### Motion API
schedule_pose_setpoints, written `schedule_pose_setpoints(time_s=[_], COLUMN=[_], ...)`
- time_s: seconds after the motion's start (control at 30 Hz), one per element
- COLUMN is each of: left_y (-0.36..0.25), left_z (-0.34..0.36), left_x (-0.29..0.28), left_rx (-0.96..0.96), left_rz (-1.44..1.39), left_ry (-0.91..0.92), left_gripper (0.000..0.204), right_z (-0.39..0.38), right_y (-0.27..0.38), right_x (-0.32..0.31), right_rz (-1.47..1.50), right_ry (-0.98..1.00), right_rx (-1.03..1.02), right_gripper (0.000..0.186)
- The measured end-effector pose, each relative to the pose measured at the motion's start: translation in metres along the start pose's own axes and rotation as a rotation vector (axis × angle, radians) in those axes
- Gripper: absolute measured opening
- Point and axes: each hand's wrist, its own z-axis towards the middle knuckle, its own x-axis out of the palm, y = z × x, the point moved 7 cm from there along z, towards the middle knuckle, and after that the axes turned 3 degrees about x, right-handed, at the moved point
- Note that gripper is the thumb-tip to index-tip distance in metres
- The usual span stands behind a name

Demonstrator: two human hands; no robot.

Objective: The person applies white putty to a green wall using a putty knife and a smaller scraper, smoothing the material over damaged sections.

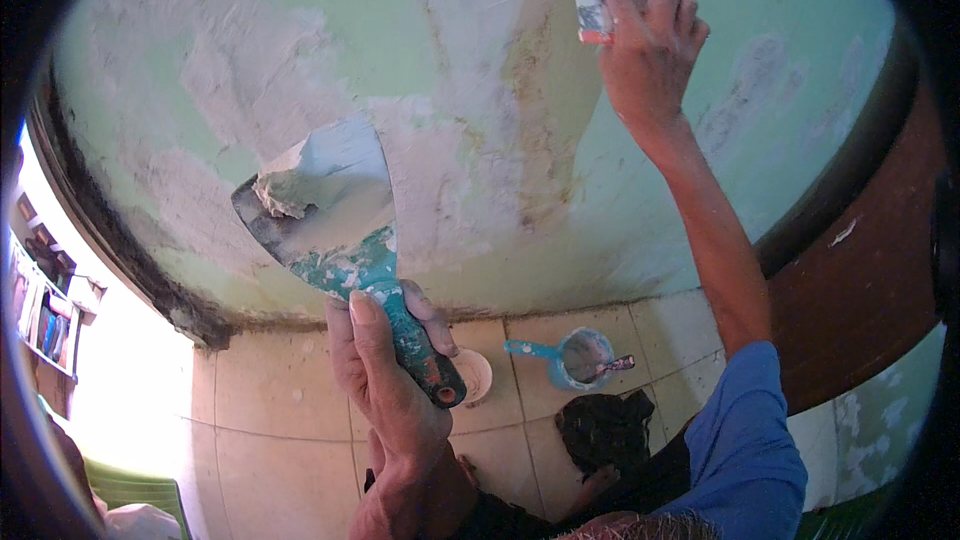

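Observation:
My left hand (385,370) grips the teal, putty-smeared handle of a wide putty knife (395,335). Its broad blade carries a lump of pale putty (285,185). Up at the top right, my right hand (650,45) holds a smaller scraper (585,5) at the light-green wall (470,60), which is mottled with grey-white patches and a brownish streak. The scraper's blade is partly hidden by my fingers.
A blue dipper with a tool inside (585,355), a white tub (475,380) and a dark cloth (600,430) lie on the tiled floor (270,390). Shelves (45,325) and a green chair (140,495) are at left, a brown wooden panel (865,220) at right.

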Motion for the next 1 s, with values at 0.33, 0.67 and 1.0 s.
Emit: schedule_pose_setpoints(time_s=[0.33, 0.67, 1.0], left_y=[-0.003, 0.000, 0.004], left_z=[0.002, -0.001, -0.002], left_x=[-0.007, 0.000, -0.003], left_rx=[0.014, -0.024, -0.039], left_rz=[0.003, 0.006, 0.000], left_ry=[-0.019, 0.003, -0.023], left_gripper=[0.026, 0.026, 0.027], right_z=[-0.056, -0.014, -0.018], right_y=[0.034, 0.038, -0.012], right_x=[-0.001, 0.007, 0.005], right_rz=[0.049, 0.143, 0.029], right_ry=[0.145, -0.042, 0.018], right_rx=[-0.270, -0.704, -0.757], right_gripper=[0.075, 0.058, 0.062])
